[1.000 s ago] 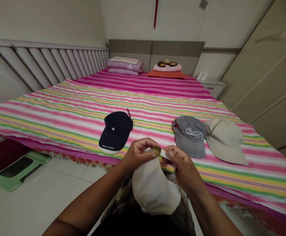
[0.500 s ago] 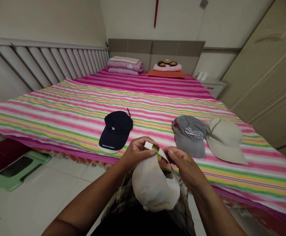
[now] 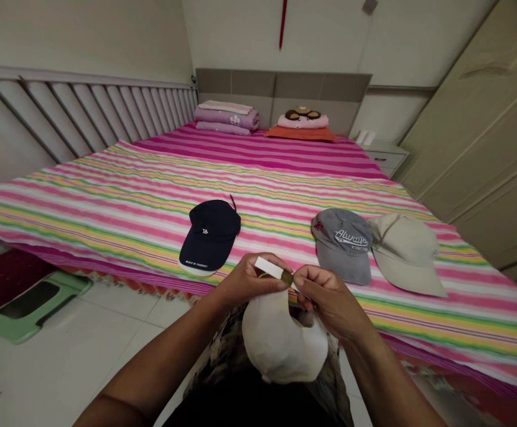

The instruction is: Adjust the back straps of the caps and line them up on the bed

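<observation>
- White cap (image 3: 278, 344): in both hands, just off near edge of bed (image 3: 152, 196), crown button twd the person.
- L hand (image 3: 247, 281): thumb & fingers pinching cap's strap (image 3: 268, 268) by the buckle (image 3: 286, 277); white end of strap sticks out over the fingers.
- R hand (image 3: 329, 296): thumb & index pressed tog. on strap, close by the buckle; other fingers curled, partly hidden.
- Green stool (image 3: 72, 284): on floor (image 3: 120, 332), off bed's near edge, twd its L side.
- Dark cap (image 3: 211, 231): on bed, nr its near edge, brim twd the person, small white letters on front.
- Gray cap (image 3: 342, 261): on bed, R of its middle, "Always" on front.
- Beige cap (image 3: 407, 255): also on bed's R part, touching gray cap.
- Railing (image 3: 107, 112): along bed's L side.
- Purple bedding (image 3: 223, 121): folded, far end of bed, L half.
- Pink pillow (image 3: 303, 122) on orange cloth (image 3: 285, 135): far end of bed, R half.
- White nightstand (image 3: 385, 159): beside bed's far R corner.
- Headboard (image 3: 236, 80): upright at far end of bed.
</observation>
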`<state>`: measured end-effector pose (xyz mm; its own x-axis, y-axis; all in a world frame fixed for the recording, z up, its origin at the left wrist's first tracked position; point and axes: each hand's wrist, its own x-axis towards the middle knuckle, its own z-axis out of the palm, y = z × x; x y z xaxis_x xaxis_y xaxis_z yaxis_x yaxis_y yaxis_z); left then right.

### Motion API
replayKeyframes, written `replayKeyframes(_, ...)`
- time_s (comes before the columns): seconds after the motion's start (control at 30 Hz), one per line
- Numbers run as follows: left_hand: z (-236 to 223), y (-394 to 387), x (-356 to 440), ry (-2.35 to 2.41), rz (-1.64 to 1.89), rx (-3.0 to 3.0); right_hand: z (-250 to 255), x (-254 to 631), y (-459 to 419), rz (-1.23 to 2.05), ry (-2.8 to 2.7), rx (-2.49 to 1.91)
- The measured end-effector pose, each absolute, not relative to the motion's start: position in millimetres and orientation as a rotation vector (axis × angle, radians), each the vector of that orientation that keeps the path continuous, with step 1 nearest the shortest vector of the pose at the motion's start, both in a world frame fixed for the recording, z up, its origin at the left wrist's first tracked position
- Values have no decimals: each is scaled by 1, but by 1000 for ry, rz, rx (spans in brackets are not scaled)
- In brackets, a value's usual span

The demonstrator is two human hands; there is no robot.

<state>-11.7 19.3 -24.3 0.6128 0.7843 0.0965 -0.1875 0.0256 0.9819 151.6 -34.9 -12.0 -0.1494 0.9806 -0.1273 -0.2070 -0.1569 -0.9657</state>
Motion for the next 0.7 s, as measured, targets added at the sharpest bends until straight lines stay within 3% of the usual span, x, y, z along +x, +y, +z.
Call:
replayKeyframes(0.2, -20, 28, -22, 419, 613, 1188, -11, 152, -35, 1496, -1071, -1108)
replayKeyframes(0.43, -15, 40, -21, 619, 374, 1198, -8, 151, -35, 1442, -1157, -1181)
replayKeyframes(0.7, -19, 37, -19, 645, 397, 1141, -8, 150, -35, 1410, -1199, -1214)
